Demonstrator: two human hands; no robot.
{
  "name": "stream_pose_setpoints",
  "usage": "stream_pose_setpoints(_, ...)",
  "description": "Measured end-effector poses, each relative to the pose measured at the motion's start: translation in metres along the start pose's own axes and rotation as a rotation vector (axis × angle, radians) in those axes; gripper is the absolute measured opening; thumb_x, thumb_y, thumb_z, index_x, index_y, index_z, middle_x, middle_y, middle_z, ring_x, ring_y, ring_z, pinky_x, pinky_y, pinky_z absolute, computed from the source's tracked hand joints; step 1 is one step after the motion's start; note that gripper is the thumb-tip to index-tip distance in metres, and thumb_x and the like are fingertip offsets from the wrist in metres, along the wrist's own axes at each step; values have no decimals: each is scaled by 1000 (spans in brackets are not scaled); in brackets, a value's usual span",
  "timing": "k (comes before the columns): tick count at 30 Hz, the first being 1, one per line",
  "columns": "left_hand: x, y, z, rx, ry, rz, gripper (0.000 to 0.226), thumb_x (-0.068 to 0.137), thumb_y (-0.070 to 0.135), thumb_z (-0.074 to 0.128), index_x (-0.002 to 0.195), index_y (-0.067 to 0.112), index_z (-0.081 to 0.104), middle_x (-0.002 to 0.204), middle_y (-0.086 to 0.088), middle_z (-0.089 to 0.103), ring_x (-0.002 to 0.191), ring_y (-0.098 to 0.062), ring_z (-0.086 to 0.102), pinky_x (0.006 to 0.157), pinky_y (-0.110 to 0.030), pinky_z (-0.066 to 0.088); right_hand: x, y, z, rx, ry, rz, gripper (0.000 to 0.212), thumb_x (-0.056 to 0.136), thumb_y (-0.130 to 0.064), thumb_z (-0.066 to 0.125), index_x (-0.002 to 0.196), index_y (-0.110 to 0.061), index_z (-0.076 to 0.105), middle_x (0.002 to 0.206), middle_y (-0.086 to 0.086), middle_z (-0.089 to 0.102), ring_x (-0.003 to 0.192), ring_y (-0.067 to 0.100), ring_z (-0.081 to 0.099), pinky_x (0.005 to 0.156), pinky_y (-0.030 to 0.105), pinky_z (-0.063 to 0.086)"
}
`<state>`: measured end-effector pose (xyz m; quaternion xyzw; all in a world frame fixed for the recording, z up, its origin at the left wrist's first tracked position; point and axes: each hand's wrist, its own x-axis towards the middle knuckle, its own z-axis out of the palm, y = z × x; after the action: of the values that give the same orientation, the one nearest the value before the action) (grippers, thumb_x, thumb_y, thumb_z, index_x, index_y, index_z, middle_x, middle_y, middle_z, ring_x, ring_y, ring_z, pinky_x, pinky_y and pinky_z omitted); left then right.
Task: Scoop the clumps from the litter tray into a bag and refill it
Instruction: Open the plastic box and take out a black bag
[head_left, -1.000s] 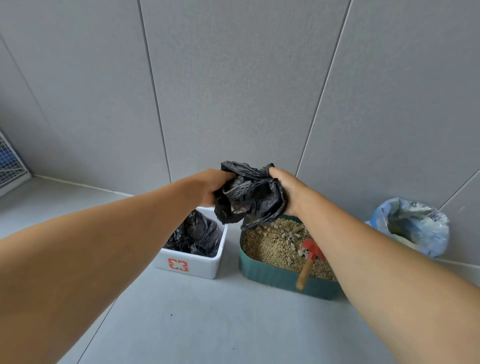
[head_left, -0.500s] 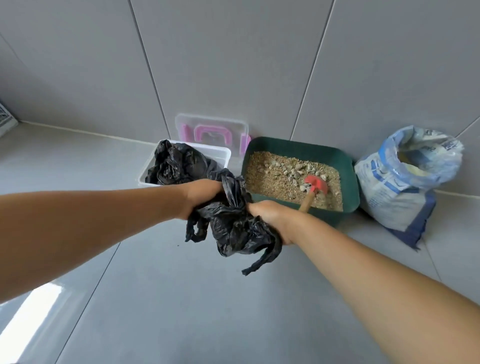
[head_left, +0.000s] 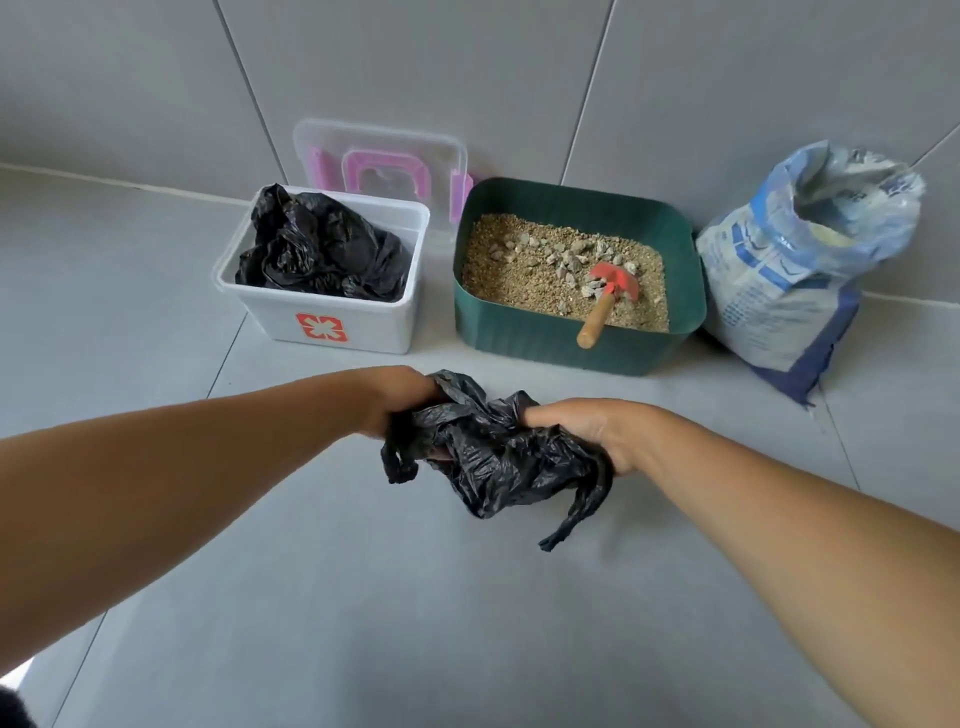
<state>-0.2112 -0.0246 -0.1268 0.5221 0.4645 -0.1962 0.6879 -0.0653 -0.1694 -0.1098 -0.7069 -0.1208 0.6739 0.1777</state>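
Both hands hold a crumpled black plastic bag (head_left: 498, 457) over the grey floor, in front of the tray. My left hand (head_left: 400, 400) grips its left side and my right hand (head_left: 587, 431) grips its right side; a twisted handle of the bag dangles below. Behind them stands the green litter tray (head_left: 571, 343), filled with sandy litter and grey clumps (head_left: 566, 257) near its middle. A red scoop (head_left: 613, 283) with a wooden handle lies in the litter, its handle resting on the front rim. An open blue-and-white litter sack (head_left: 789, 260) leans against the wall to the right of the tray.
A white plastic box (head_left: 337, 322) with a red mark stands left of the tray, stuffed with more black bags (head_left: 317, 249). Its clear lid with pink clips (head_left: 384, 161) leans on the tiled wall behind. Grey floor tiles spread all around.
My hands have brought the black bag down from above the tray to low over the floor in front of it, and the view has tilted downward.
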Motion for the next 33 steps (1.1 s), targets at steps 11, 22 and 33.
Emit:
stream_pose_setpoints(11,14,21,10,-123,19,90,19,95,16,49,80,8,57,54,-5,66,40,-15,62,39,-20,50,32,13,-17,595,454,-135,19,97,-3,44,89,2,61,79,19,65,70,30,65,73,43,57)
stream_pose_setpoints(22,11,17,-25,104,254,115,15,93,0,43,93,-5,57,80,-21,64,56,-30,64,56,-43,59,34,-12,-20,308,91,-151,24,94,-30,58,87,-9,67,73,10,74,65,24,70,65,32,55)
stream_pose_setpoints(33,6,14,-15,129,59,-9,10,92,18,53,92,9,58,76,-10,68,60,-20,65,56,-27,55,37,14,-40,812,175,-266,23,99,-18,47,95,-5,66,76,11,74,64,24,72,59,32,57)
